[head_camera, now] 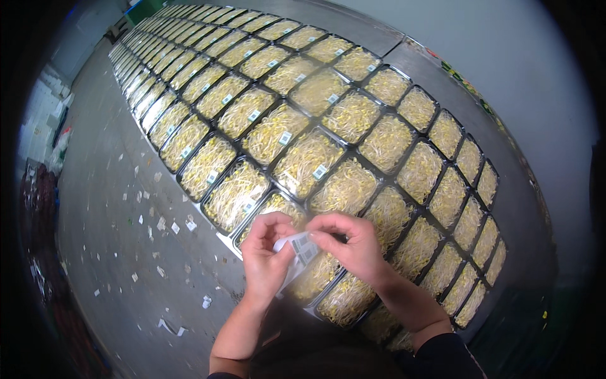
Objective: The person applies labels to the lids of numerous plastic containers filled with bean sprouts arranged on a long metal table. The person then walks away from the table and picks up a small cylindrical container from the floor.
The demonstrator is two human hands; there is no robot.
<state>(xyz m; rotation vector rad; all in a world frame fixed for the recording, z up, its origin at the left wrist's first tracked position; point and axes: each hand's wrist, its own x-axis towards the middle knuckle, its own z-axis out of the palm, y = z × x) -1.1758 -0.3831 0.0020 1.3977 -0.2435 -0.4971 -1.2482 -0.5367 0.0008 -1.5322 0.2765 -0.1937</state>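
Between my two hands is a strip of printed sticker labels [304, 249] on white backing paper, held above the nearest trays. My left hand [268, 248] grips the strip, thumb on top, and its loose tail hangs below. The thumb and forefinger of my right hand [350, 239] pinch at the strip's upper right corner; whether a label is lifting there I cannot tell. Under and ahead of them lie rows of black plastic trays of bean sprouts under clear film. One tray [307, 163] just beyond my hands bears a label. Right of it, another tray [344, 187] shows no label.
The trays stretch in a long block to the far left, many in the left rows labelled. Paper scraps [161, 222] litter the grey floor [109, 189] at left. Dark reddish sacks [42, 213] line the left side. A pale wall [497, 57] rises at right.
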